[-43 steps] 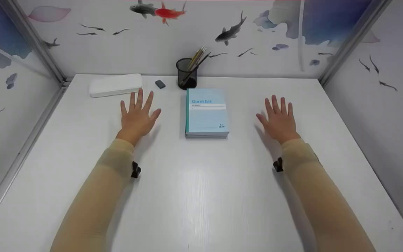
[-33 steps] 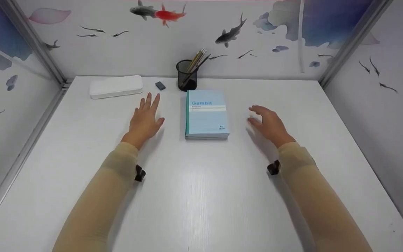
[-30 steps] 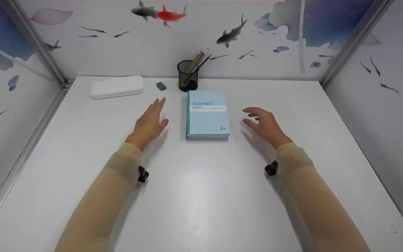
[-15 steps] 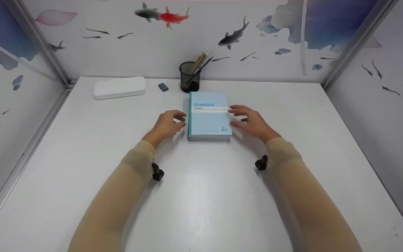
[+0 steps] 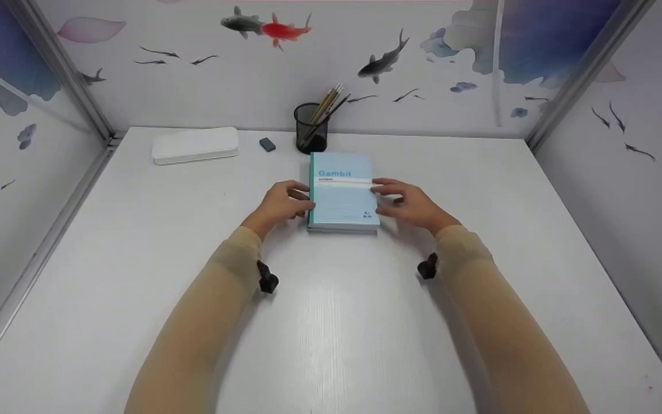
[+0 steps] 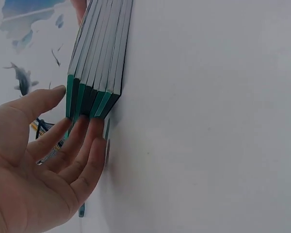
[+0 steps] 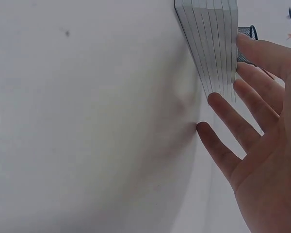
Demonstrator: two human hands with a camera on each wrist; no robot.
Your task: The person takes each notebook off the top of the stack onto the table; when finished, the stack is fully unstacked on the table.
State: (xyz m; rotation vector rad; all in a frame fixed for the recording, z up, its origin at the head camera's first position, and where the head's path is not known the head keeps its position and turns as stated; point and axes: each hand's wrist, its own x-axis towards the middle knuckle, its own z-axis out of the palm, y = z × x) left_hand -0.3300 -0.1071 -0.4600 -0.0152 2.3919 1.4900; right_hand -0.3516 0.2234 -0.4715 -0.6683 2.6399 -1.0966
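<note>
A stack of several notebooks (image 5: pixel 342 198) lies on the white table, its top cover light blue with "Gambit" printed on it. On its left is my left hand (image 5: pixel 278 202); the left wrist view has the fingertips against the teal spines (image 6: pixel 89 102) and the thumb by the top cover's edge. My right hand (image 5: pixel 414 206) is at the opposite side. Seen from the right wrist, its fingers (image 7: pixel 228 116) are spread and gently bent along the page edges (image 7: pixel 208 43), thumb at the top edge and the lowest fingertip near the tabletop.
Behind the stack stands a black mesh pen cup (image 5: pixel 311 129) holding pencils. A dark eraser (image 5: pixel 267 144) and a white case (image 5: pixel 196 146) lie to its left at the back. Panels (image 5: pixel 181 92) with painted fish enclose the table's back and sides.
Both hands moved inward from flat, spread poses at either side to the notebook stack. Their fingers bent on the way, and the fingertips now meet its sides. The stack stays in place.
</note>
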